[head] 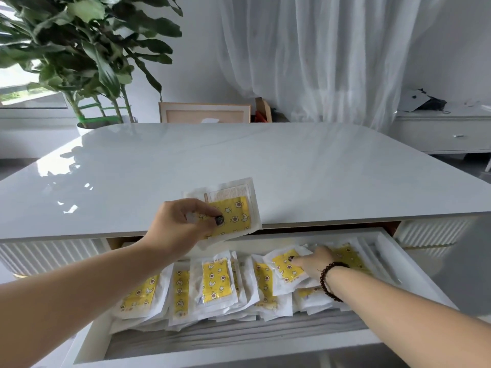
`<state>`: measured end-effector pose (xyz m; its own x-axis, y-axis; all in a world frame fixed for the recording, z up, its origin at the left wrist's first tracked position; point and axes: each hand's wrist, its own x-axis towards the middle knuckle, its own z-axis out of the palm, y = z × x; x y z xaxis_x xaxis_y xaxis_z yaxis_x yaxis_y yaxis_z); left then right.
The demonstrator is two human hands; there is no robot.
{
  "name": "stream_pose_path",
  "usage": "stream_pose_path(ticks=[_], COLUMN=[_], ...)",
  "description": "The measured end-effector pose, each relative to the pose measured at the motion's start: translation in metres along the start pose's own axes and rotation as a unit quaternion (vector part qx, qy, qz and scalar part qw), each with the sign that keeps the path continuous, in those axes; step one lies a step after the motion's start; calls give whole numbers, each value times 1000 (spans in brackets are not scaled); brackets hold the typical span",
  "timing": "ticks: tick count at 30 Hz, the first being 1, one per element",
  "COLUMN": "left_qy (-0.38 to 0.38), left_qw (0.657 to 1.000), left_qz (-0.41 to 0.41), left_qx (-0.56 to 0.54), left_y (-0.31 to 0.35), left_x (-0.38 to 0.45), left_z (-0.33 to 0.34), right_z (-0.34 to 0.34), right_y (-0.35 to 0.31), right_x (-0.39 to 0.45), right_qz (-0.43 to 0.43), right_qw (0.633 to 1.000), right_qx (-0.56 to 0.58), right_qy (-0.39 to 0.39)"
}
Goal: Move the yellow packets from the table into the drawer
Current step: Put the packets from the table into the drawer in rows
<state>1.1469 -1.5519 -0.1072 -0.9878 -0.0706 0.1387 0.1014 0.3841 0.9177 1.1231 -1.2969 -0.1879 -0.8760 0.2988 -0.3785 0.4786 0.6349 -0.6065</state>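
Packet point(233, 216): yellow, star-printed, clear wrap; pinched by the left hand point(180, 227) at the table point(292, 166) edge, overhanging the open drawer point(414, 282). Beneath it lies a second, mostly covered. Right hand point(316, 261): fingers curled onto a packet on the drawer's pile point(215, 282). Risk: slick wraps may slide; the pinch could drag only one, leaving the lower behind. Table glossy white; plant point(87, 49), curtain point(332, 54) and sideboard point(441, 131) beyond.

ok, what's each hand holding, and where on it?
Left hand pinches a yellow packet at its near-left corner, at the table edge. Right hand rests on a packet in the drawer; grip cannot be told.
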Motion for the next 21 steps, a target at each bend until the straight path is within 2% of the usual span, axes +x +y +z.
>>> stream_pose_path(ticks=[5, 8, 11, 17, 19, 21], left_qy=[-12, -16, -36, -126, -154, -179], left_qw=[1000, 1000, 999, 987, 980, 972], left_qz=[-4, -6, -7, -41, -41, -37], left_qx=[-6, -3, 23, 91, 123, 145], left_y=[-8, -10, -12, -18, -23, -26], left_x=[-1, -2, -5, -8, -7, -7], left_z=[-9, -15, -21, -37, -41, -44], right_z=[12, 16, 14, 13, 13, 17], right_y=[1, 4, 5, 3, -4, -16], right_x=[9, 8, 5, -2, -11, -27], right_qz=[-75, -89, -148, -246, -296, -352], right_qw=[971, 943, 906, 905, 910, 922], right_qx=[-223, -307, -370, -315, -253, -128], right_qy=[40, 90, 141, 146, 143, 92])
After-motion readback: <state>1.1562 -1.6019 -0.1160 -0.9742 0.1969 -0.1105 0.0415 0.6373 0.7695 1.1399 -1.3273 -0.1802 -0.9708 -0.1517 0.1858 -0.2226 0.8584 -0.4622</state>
